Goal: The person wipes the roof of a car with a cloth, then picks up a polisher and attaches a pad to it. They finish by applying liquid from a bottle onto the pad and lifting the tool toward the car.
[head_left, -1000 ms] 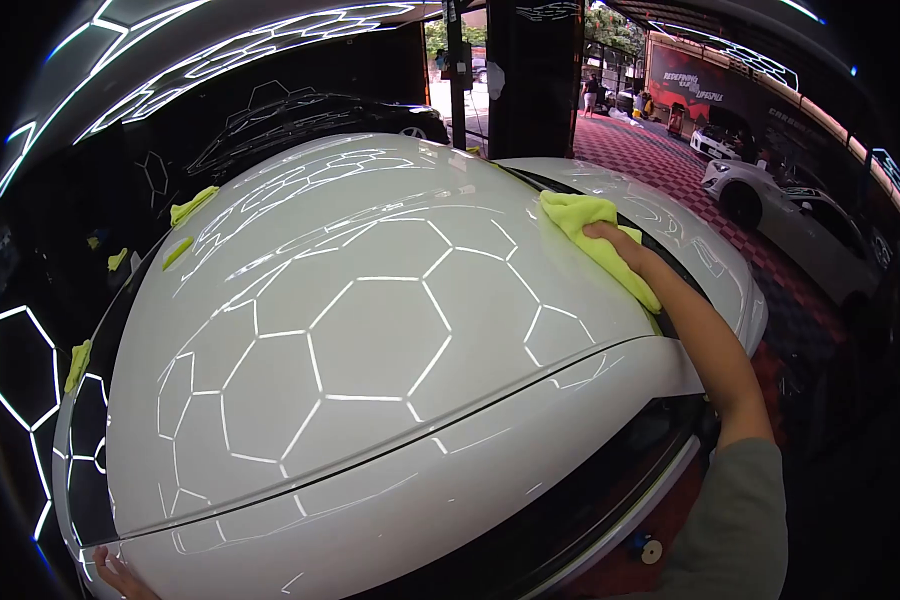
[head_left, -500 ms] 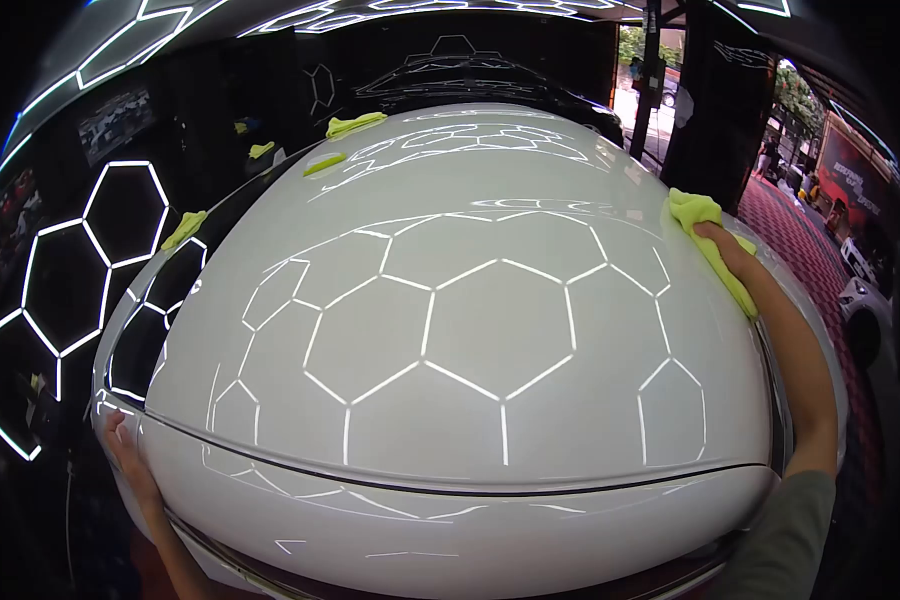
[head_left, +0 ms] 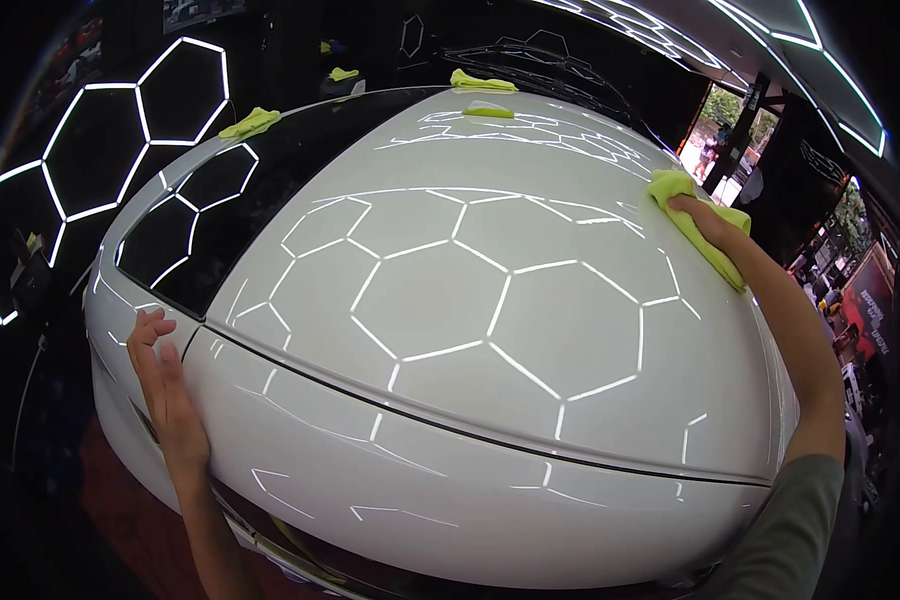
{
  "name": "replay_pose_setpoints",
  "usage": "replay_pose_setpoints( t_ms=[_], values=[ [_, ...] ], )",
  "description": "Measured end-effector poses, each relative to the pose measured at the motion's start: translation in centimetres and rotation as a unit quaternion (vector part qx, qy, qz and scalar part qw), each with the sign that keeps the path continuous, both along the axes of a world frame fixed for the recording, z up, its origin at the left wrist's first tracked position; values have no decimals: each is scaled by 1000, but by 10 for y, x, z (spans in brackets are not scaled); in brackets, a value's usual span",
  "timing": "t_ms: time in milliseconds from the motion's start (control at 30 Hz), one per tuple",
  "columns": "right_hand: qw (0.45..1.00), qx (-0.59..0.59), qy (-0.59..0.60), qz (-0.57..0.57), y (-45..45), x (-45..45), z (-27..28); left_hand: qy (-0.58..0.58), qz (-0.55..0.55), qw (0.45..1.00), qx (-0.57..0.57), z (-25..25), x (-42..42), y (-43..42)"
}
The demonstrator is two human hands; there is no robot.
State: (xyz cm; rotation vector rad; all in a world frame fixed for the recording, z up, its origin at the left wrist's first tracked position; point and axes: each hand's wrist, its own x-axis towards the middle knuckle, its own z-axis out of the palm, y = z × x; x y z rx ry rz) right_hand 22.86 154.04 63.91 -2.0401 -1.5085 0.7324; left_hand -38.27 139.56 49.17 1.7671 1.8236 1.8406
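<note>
My right hand presses a yellow-green microfibre cloth onto the far right side of a glossy white car body panel. The cloth bunches up around the fingers and hangs toward the wrist. My left hand is at the car's near left corner, beside the end of the dark panel seam. Its fingers are slightly bent and apart, with nothing held; whether they touch the paint I cannot tell. Bright hexagonal lights reflect across the white surface.
A second cloth lies on the left edge, near a dark glossy section. Farther back are a folded cloth and a small green-and-white applicator block. A dark car stands behind. An open doorway is at the right.
The view has turned and tilted, so the car appears rotated. My right hand stays on the cloth at the right side. My left hand shows higher and more fully in view.
</note>
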Motion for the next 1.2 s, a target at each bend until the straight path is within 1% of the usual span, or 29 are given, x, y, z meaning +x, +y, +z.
replay_pose_setpoints(
  t_ms=[67,133,200,233,267,300,333,367,400,433,500,533,567,600,633,667,733,833,867,933,1000,1033,1067,1100,1167,1200],
  values=[
    [999,19,-8,47,31,-43,-3,-2,-16,1000,-8,1,1,-1],
    [996,8,-24,85,68,-98,-5,-2,-7,1000,-12,3,5,-6],
    [992,1,-27,126,113,-155,-13,7,-22,1000,-19,6,7,-11],
    [987,3,-49,151,128,-188,-16,15,-27,999,-15,5,7,-14],
    [981,10,-105,162,154,-216,-20,13,-25,1000,-10,5,7,-15],
    [976,-6,-129,176,170,-248,-22,28,-29,999,-14,5,7,-18],
    [972,16,-140,186,185,-278,-28,44,-32,998,-12,5,7,-18],
    [960,8,-144,240,173,-317,-23,46,-35,998,-11,5,8,-18],
    [946,28,-214,242,195,-346,-33,45,-36,998,-2,7,6,-18],
    [915,32,-283,286,182,-379,-29,46,-29,998,-14,10,6,-17],
    [873,60,-300,380,178,-405,-31,29,-37,999,-27,20,9,-13],
    [871,65,-274,403,175,-401,-27,45,-24,998,-42,26,7,-12],
    [889,44,-246,383,167,-392,-19,42,-23,998,-43,25,6,-9],
    [910,30,-269,313,159,-380,-19,29,-21,998,-43,26,6,-8],
    [918,28,-264,295,150,-361,-19,36,-33,998,-42,22,2,-7],
    [926,25,-255,277,138,-335,-19,27,-44,998,-47,16,-2,-5],
    [917,29,-268,293,112,-278,-17,14,-58,998,-30,3,-4,-2],
    [931,18,-250,266,66,-187,-6,52,-74,996,-27,-12,-22,3],
    [940,22,-250,231,46,-159,-2,60,-76,995,-20,-14,-24,3],
    [954,29,-238,182,18,-102,2,85,-63,993,-57,-15,-27,1],
    [967,27,-213,134,-7,-44,2,98,-57,992,-63,-14,-26,-4],
    [974,4,-217,63,-34,-29,10,101,-53,991,-66,-14,-25,-5],
    [984,-1,-176,18,-44,0,9,105,-52,991,-66,-16,-25,-6],
    [989,24,-144,-26,-42,38,-3,110,-45,991,-56,-19,-26,-7],
    [998,-6,-65,0,-67,87,-1,118,-36,991,-48,-24,-32,-5],
    [999,4,-49,-9,-82,106,-3,131,-23,990,-41,-26,-36,-3]
  ],
)
